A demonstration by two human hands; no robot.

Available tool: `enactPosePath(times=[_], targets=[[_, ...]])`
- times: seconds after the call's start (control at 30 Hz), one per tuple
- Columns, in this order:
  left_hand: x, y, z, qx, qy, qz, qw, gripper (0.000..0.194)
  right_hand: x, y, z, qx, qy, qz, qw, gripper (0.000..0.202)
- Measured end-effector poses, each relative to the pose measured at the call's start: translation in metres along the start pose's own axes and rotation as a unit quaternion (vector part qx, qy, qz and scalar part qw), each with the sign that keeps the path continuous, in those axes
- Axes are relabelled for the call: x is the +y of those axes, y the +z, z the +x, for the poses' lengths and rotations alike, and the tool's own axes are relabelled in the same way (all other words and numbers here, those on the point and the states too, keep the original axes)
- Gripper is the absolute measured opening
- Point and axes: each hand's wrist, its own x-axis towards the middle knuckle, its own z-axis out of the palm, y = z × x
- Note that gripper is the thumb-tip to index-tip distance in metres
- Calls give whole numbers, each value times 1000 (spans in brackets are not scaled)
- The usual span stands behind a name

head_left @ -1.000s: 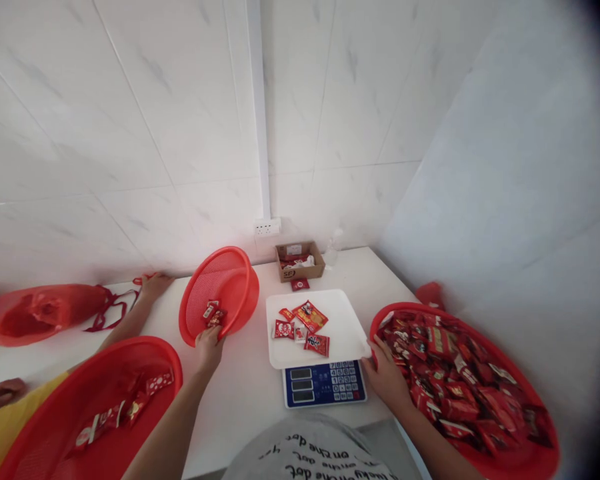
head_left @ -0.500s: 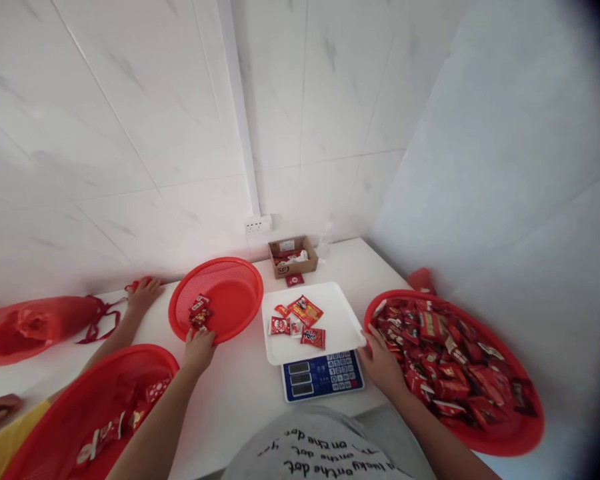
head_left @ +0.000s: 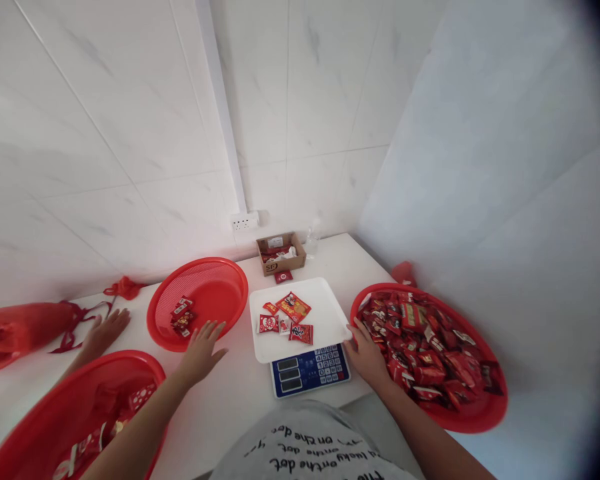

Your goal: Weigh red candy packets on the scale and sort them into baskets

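My left hand (head_left: 204, 352) is open, its fingers spread over the near rim of a red mesh basket (head_left: 225, 293) that holds a few small red packets (head_left: 182, 316). It grips nothing. My right hand (head_left: 366, 352) lies with its fingers stretched out between the right corner of a white weighing tray (head_left: 325, 300) and the rim of a red basket (head_left: 480, 421) heaped with snack packets (head_left: 430, 353). On the tray lie several red and orange packets (head_left: 293, 307). Beneath it, the blue keypad scale (head_left: 310, 370) shows its front panel.
A small cardboard box (head_left: 284, 261) with packets stands against the wall, a red packet (head_left: 283, 276) before it. Another red basket (head_left: 145, 360) is at lower left. A co-worker's hand (head_left: 109, 328) rests on the table near a red bag (head_left: 25, 333).
My left hand has let go of the basket rim and spread its fingers. The co-worker's hand has left the red bundle by the wall and come nearer. The view has shifted slightly right.
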Motion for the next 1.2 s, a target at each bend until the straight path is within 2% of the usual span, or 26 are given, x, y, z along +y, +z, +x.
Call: enactPosePath(times=[0.07,0.13,0.23,0.33,0.5,0.7,0.87,1.03,1.13,1.2], targets=[[23,7,6,22,55,-34,998,51,0,0,0,0,3,0,1000,41],[47,14,14,19,92,-59,994,47,0,0,0,-2,5,0,1000,41],[76,21,31,2,106,-79,991,48,-1,-1,0,-12,3,0,1000,41],[94,23,47,-5,102,-86,991,48,-1,-2,0,-16,0,2,1000,42],[105,23,62,-16,94,-66,993,47,-1,-3,0,-13,1,3,1000,42],[104,22,61,-8,82,-75,994,36,-4,-4,0,-14,6,-3,1000,42],[105,15,61,11,34,-108,993,33,-4,-3,0,-12,9,-1,1000,41],[122,16,62,35,-4,-155,987,38,-5,-4,0,-19,17,-8,1000,41],[138,21,61,61,26,-160,985,46,-6,-5,0,-21,19,-4,1000,42],[149,26,61,77,57,-143,985,60,-6,-5,0,-18,16,1,1000,42]])
